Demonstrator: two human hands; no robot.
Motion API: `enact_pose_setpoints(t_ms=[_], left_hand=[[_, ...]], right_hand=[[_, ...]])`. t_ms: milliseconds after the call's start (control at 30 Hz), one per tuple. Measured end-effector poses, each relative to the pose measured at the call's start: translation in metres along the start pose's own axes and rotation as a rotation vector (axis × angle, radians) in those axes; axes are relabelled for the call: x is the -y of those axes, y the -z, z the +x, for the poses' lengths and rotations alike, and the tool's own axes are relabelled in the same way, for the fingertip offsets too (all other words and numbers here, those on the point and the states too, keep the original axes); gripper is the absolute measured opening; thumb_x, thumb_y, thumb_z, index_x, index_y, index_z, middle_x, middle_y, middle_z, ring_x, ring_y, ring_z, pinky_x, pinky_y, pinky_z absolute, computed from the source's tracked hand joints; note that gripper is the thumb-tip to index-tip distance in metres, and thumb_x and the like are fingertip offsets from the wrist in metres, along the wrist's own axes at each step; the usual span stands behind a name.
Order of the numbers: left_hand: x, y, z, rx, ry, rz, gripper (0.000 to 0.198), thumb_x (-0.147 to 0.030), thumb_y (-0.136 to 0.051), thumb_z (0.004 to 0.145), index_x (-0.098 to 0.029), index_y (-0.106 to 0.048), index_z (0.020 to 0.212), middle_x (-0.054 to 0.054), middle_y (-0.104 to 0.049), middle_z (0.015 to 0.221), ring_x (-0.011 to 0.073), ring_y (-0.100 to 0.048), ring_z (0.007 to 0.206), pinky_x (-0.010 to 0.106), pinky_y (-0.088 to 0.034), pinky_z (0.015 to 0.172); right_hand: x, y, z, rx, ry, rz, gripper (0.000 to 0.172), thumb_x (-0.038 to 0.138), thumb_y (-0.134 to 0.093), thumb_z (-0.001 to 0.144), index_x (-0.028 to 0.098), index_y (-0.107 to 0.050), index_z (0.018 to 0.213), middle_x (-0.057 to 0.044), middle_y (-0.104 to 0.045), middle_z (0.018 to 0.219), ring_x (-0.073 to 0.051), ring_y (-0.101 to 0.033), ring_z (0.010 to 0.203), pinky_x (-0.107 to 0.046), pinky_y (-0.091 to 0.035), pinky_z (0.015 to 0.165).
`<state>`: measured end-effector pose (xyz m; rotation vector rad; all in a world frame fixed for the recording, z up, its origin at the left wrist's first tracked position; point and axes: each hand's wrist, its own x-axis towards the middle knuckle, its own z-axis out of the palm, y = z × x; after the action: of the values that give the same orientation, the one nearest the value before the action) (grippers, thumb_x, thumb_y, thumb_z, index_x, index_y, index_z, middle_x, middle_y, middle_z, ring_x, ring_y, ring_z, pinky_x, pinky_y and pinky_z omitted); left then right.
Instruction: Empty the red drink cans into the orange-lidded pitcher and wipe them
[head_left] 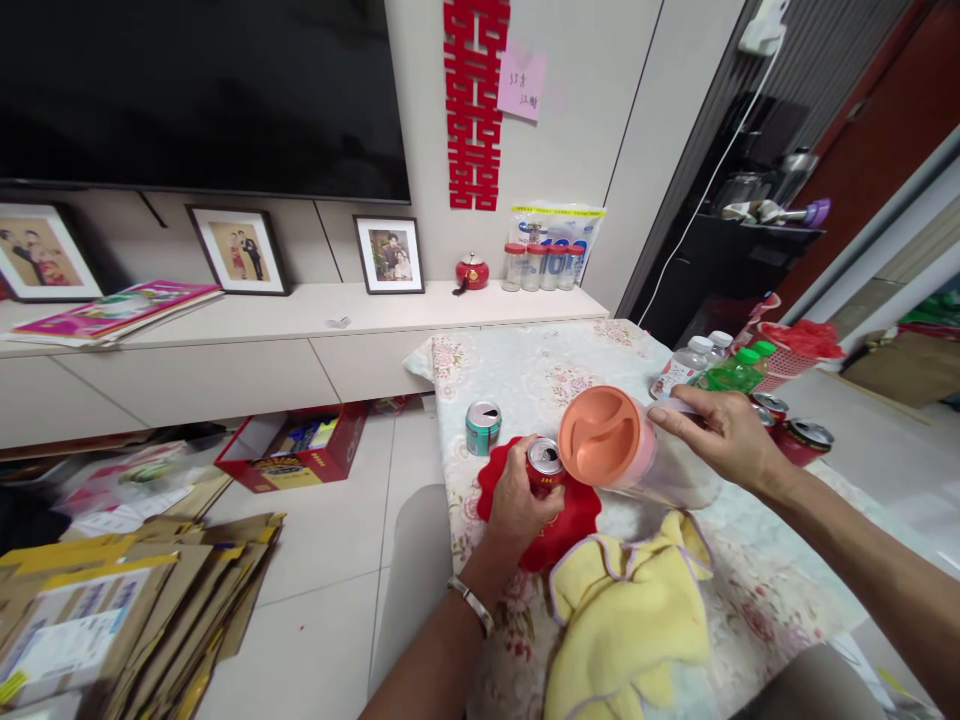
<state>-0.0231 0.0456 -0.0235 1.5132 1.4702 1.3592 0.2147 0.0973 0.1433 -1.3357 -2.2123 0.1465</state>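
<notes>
My left hand (516, 505) is wrapped round an opened red drink can (544, 462), which stands upright over a red scalloped mat (574, 520). With my right hand (716, 435) I grip the handle of a clear plastic pitcher with an orange lid (600, 437). The pitcher is tilted, its lid facing left and close to the can's top; whether any liquid flows is not visible. Left of the mat's upper edge stands an opened teal can (483, 428). A crumpled yellow cloth (637, 620) lies in front of the pitcher, nearer to me.
Bottles with white and green caps (739, 370) and dark red cans (806, 440) stand at the table's right. Behind is a white cabinet (375, 345) with framed photos and jars. Folded cardboard (172, 600) and a red box (292, 450) lie on the floor at left.
</notes>
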Motion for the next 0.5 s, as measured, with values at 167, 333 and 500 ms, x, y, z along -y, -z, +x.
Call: enact_pose_setpoints(t_ms=[167,333,500], left_hand=[[0.0004,-0.0006,-0.0004,-0.005,0.01,-0.011,0.074,-0.013,-0.074,0.068,-0.024,-0.049,0.136,0.012,-0.069,0.134,0.0314,-0.07,0.122,0.044,-0.058,0.102],[0.0022,-0.0021,-0.0008,-0.012,0.008,-0.006,0.075,-0.012,-0.074,0.068,-0.027,-0.047,0.137,0.011,-0.068,0.135,0.0302,-0.072,0.118,0.043,-0.059,0.099],[0.002,-0.0015,-0.0012,-0.01,0.013,-0.003,0.075,-0.012,-0.075,0.068,-0.028,-0.048,0.137,0.01,-0.068,0.136,0.0294,-0.071,0.119,0.042,-0.059,0.1]], right_hand=[[0.0038,0.004,0.0032,0.016,0.05,-0.067,0.062,0.076,-0.044,0.094,0.025,-0.036,0.06,0.005,-0.035,0.053,-0.012,-0.038,0.048,-0.03,-0.031,0.052],[0.0065,0.0057,0.0059,0.022,0.083,-0.117,0.056,0.069,-0.046,0.095,0.026,-0.038,0.061,0.004,-0.038,0.051,-0.014,-0.041,0.047,-0.031,-0.032,0.053],[0.0086,0.0057,0.0077,0.022,0.099,-0.139,0.052,0.065,-0.047,0.095,0.026,-0.037,0.061,0.004,-0.039,0.051,-0.014,-0.041,0.046,-0.032,-0.032,0.053]])
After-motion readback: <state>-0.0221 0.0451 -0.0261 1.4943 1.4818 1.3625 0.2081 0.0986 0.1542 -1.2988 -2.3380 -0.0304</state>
